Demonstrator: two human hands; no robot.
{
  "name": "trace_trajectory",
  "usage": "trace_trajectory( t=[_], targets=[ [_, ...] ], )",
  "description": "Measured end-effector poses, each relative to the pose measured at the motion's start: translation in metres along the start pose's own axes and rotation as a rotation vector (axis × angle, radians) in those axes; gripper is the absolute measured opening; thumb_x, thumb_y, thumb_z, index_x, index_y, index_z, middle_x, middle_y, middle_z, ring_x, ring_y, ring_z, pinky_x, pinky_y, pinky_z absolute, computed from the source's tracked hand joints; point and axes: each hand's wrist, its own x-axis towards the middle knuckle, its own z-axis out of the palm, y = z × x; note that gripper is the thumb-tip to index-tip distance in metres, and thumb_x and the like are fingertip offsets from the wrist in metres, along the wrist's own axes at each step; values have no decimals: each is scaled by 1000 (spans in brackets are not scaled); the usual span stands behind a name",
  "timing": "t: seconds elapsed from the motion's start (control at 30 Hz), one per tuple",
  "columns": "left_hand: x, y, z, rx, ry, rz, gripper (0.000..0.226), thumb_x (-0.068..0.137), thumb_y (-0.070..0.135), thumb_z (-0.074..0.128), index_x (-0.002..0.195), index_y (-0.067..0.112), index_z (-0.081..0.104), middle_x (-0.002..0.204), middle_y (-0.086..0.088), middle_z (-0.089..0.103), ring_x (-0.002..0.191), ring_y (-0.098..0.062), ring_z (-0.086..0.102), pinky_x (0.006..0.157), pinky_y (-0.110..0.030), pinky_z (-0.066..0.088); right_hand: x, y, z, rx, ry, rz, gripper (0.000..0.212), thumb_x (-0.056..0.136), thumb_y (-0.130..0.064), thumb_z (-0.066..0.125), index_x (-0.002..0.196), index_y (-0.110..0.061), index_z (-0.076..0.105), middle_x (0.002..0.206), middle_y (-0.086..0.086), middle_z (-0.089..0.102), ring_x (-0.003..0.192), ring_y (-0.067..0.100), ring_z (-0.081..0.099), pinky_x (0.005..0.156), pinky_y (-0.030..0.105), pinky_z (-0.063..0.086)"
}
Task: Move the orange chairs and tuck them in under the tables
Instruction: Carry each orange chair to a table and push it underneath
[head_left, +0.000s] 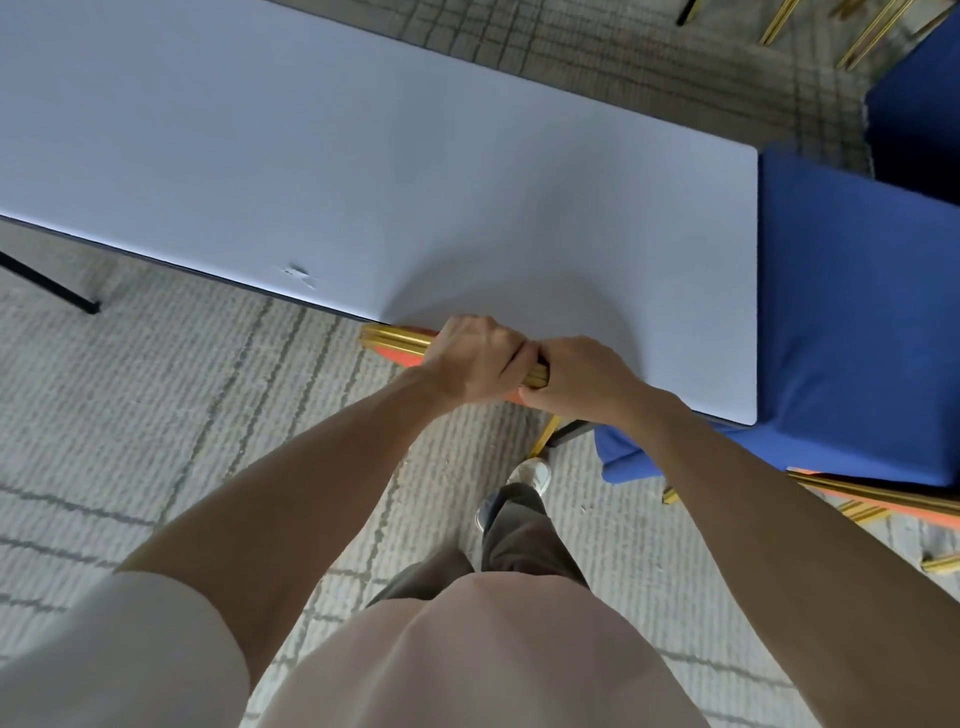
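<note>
Orange chair: the orange chair (397, 356) is standing at the near edge of the table (363, 182), close to the table's right end. Only its gold top rail (395, 336) and a strip of orange back are showing; the seat is hidden beneath the tabletop.
Left hand: the left hand (472, 358) is curling over the gold top rail and gripping it from above.
Right hand: the right hand (576, 379) is gripping the same rail, touching the left hand.
Step in hand: by its position, the chair is being seated under the table, and the tuck is looking nearly complete.
Risk, fingers: both hands are lying right at the table's near edge, so a further push could be trapping knuckles between rail and edge.
Risk, legs: a gold chair leg (548, 434) is showing just beside a dark table strut (574, 430), and a skewed push could be jamming the two together.
Risk, foot: the person's shoe (532, 475) is standing near that chair leg, so pulling the chair back could be catching it.
Surroundings: a blue cloth (857, 312) is draping something at the table's right end. A second orange chair (924, 512) is showing beyond that end, partly under the cloth, not tucked in.
</note>
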Motion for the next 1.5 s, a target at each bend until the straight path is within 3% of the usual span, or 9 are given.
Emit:
trace_trajectory(
  t=[0.1,0.27,0.37,0.47,0.6,0.73,1.0,1.27,1.5],
  targets=[
    [0,0,-6,-52,-85,-47,42,98,35,32,80,18,65,76,-7,68,63,-30,56,56,-32,34,-5,0,-8,146,-47,-20,25,79,-51,66,87,-28,64,76,-6,66,74,17,62,58,31,44],
    [6,-3,-29,-333,-240,-251,36,96,45,44,73,21,56,76,-4,59,74,-28,58,60,-34,38,-4,-6,-34,219,-135,-15,32,79,-52,66,80,-21,67,73,2,68,72,20,66,63,36,49],
    [9,-12,-46,-407,-176,-369,36,96,53,42,77,27,58,83,-4,66,81,-27,60,69,-37,47,7,-21,-57,313,-86,-54,29,85,-43,66,78,-15,65,74,5,66,71,18,61,61,31,43],
    [8,-30,-68,-367,-101,-500,33,96,50,41,86,28,63,90,-3,68,86,-27,60,74,-37,47,28,-41,-76,378,-91,-132,23,83,-49,69,78,-28,62,72,-14,63,73,2,60,60,22,41],
    [-15,-58,-106,-286,60,-660,34,98,48,40,94,26,65,90,7,67,87,-20,61,67,-33,39,67,-86,-89,378,-121,-285,47,78,-70,64,103,-30,63,104,-14,70,99,1,65,84,30,54],
    [-66,-96,-149,-234,180,-896,39,97,56,39,98,29,67,98,10,69,92,-17,63,72,-32,45,98,-162,-97,356,-162,-460,52,74,-76,62,105,-34,61,106,-13,69,101,4,64,90,37,54],
    [-230,-147,-232,-133,504,-1296,65,79,77,29,107,33,68,103,11,70,96,-16,65,76,-36,51,120,-353,-67,215,-301,-841,49,80,-50,67,124,-34,53,111,-14,61,102,5,61,91,33,52],
    [-451,-191,-299,37,682,-1597,60,86,73,32,113,31,66,104,8,70,93,-18,65,69,-33,45,82,-588,1,35,-343,-1195,57,82,-48,69,133,-28,50,115,-12,59,106,9,58,95,35,50],
    [-658,-228,-366,117,804,-1828,55,87,73,38,114,32,62,110,5,69,101,-21,63,71,-34,41,33,-803,67,-82,-332,-1355,63,82,-51,66,137,-27,45,123,-10,55,111,11,55,98,39,48]
  ],
)
